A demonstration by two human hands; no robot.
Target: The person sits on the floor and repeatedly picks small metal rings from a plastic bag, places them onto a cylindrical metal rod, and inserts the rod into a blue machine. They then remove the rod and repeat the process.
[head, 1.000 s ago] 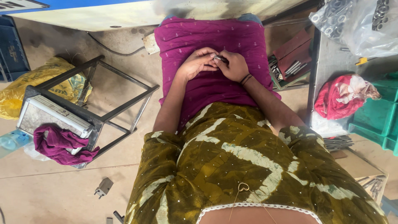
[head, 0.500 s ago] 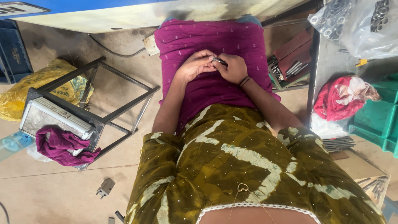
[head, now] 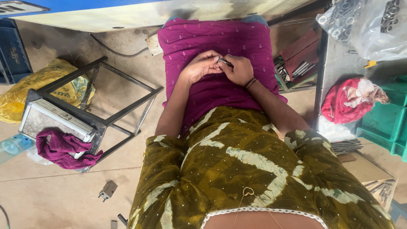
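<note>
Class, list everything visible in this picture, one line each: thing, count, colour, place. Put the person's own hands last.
small metal part: one, grey, pinched between both hands over the lap
metal stool frame: one, dark grey, on its side, floor left
cloth: one, magenta, draped on the stool
sack: one, yellow, far left
rag bundle: one, red, right
crate: one, green, right edge
plastic bags of metal rings: two, clear, top right
left hand: on the part
right hand: on the part
</note>
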